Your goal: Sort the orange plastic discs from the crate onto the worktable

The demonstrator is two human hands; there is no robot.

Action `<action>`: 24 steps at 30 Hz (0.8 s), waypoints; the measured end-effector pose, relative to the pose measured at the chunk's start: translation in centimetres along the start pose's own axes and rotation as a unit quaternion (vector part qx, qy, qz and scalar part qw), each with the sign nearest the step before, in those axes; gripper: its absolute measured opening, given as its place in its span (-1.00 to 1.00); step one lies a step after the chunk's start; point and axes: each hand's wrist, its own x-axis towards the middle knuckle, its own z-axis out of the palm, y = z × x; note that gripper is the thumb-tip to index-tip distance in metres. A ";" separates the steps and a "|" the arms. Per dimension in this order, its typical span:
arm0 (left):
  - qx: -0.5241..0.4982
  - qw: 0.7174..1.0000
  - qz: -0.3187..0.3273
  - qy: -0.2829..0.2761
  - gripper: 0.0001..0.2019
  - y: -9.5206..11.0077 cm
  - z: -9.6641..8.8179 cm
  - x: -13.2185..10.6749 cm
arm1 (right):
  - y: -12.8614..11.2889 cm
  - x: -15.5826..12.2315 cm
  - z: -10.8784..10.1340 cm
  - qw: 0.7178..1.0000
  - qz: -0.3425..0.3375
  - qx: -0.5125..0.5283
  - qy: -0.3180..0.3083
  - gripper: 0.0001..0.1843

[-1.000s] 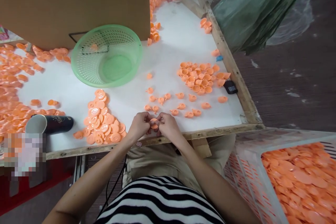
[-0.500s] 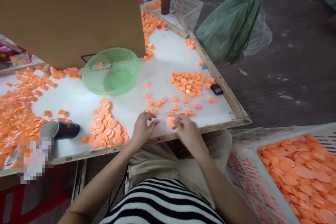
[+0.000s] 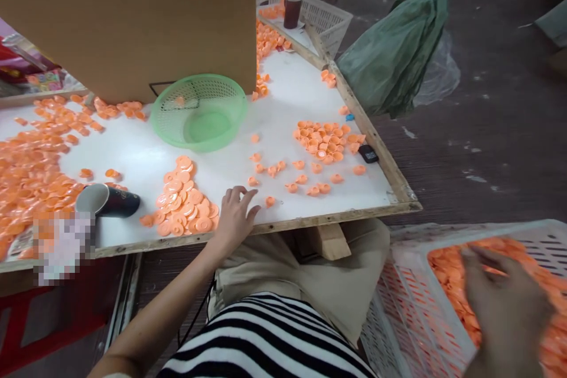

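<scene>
My left hand [image 3: 237,215] rests at the table's front edge, fingers spread and nothing visible in them. Just right of its fingertips lies a small orange plastic cup [image 3: 270,201]. Several more loose cups [image 3: 301,179] are scattered beyond it, with a cluster of them [image 3: 323,140] farther right. To the left of that hand is a heap of flat orange discs [image 3: 186,201]. My right hand [image 3: 505,301], smeared by motion, hovers over a white crate [image 3: 425,301] of orange plastic pieces [image 3: 452,283]. Its thumb and fingers look apart, and I see no piece between them.
A green basket [image 3: 199,112] stands before a large cardboard box [image 3: 146,18]. On the left, a dark cup [image 3: 107,201] lies on its side by a big orange pile [image 3: 35,171]. A wooden rim [image 3: 310,221] borders the table. A green sack [image 3: 394,47] is beyond its right side.
My right hand has gone from the table's front edge, where it had a round orange piece at its fingers, to above the crate on the right. My left hand stays near the front edge.
</scene>
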 end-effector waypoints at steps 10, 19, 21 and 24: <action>0.140 0.978 -0.151 -0.029 -0.71 -8.2 -5.8 -4.9 | -17.1 -5.2 12.6 0.928 -0.222 0.153 -0.255 -0.65; -0.033 0.985 -0.168 -0.026 -0.94 -8.4 -5.1 -3.8 | -22.2 -9.2 16.7 0.874 -0.238 0.134 -0.401 -0.78; -0.118 0.974 -0.192 -0.027 -0.95 -7.8 -5.1 -3.0 | -22.2 -9.2 16.8 0.871 -0.231 0.156 -0.404 -0.80; -0.292 0.932 -0.216 -0.012 -0.87 -5.8 -4.3 -1.4 | -21.9 -8.8 16.7 0.879 -0.207 0.196 -0.382 -0.81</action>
